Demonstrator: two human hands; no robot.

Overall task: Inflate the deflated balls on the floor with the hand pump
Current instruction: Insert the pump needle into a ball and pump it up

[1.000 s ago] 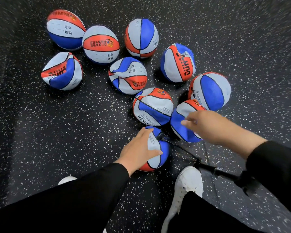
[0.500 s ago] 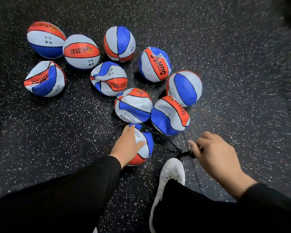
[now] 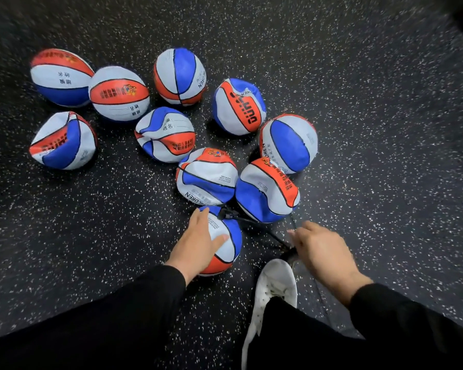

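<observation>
While my left hand (image 3: 198, 243) lies flat on the ball (image 3: 226, 243), the pump (image 3: 288, 253) sits just right, under my right hand (image 3: 322, 252); its grip I cannot tell.

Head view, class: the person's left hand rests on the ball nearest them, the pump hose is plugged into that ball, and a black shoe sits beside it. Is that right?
One detail is wrong: the shoe is white, not black, as the head view shows. The rest stands: the left hand rests on the nearest ball, and the pump hose runs into that ball.
</observation>
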